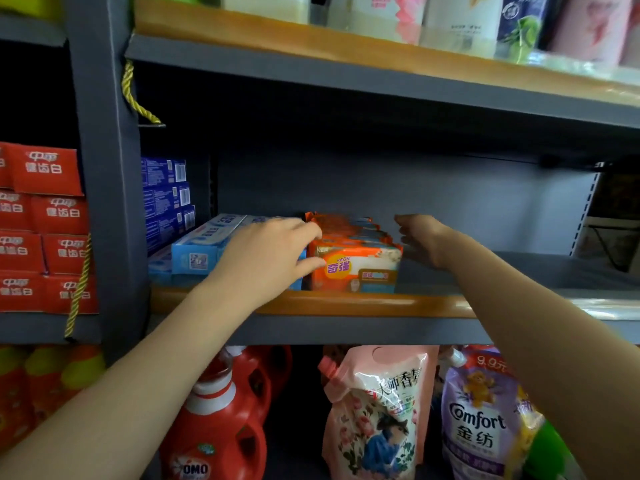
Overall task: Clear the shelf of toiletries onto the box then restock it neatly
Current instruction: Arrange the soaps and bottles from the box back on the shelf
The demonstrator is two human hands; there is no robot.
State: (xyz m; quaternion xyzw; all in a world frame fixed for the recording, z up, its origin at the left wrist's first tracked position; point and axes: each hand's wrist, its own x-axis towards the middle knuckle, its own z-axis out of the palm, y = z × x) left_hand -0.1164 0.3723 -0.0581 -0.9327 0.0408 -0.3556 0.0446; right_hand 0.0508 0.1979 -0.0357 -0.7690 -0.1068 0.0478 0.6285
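Through the head camera I saw the middle shelf (pixel 363 304), with its orange-brown front lip, running across the view. Toward its left sat a row of orange soap packs (pixel 356 268) lined up from near to far, the nearest one facing me at the shelf's front edge. Just left of them lay light-blue toothpaste boxes (pixel 204 244), stacked flat and touching the packs, with darker blue boxes (pixel 166 199) piled behind them against the far left corner. My left hand (pixel 266 258) rested over the blue boxes, its fingers (pixel 310 230) curled onto the top and front of the near soap pack, thumb low on the pack's face, gripping it. My right hand (pixel 426 239) was at the right side of the row; its fingers (pixel 403 221) pointed left toward the far packs, loosely straight and holding nothing, though I could not tell whether they touched the wrapping. To the right of that hand was bare grey shelf board. On the shelf above stood white and pink bottles (pixel 460 26). Below hung a pink refill pouch (pixel 377 410), a purple Comfort pouch (pixel 481 417) to its right, and a red detergent jug (pixel 221 420) to its left. Red cartons (pixel 45 230) filled the neighbouring bay at far left.
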